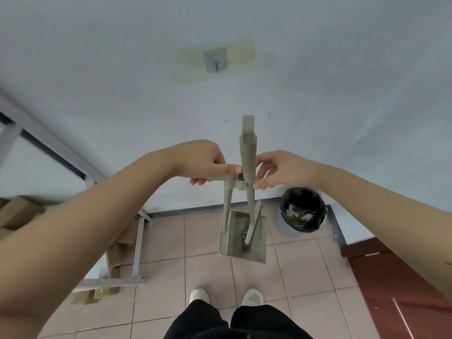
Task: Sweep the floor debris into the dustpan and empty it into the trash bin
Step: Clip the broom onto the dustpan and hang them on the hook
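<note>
A beige long-handled dustpan (254, 250) stands upright on the pink tiles, comb teeth along its left side. A beige broom handle (248, 152) stands in it, beside the clip at the top of the dustpan's handle (227, 199). My left hand (203, 162) grips the dustpan handle's top at the clip. My right hand (281, 170) pinches the broom handle at the same height. The broom head (253, 223) rests inside the pan. A black-lined trash bin (303, 210) with paper scraps inside stands to the right against the wall.
A white wall with a taped hook (216, 59) faces me. A white metal rack (137, 241) with cardboard boxes stands at left. A dark red door (396, 277) is at right. My feet (226, 297) stand on the tiles behind the dustpan.
</note>
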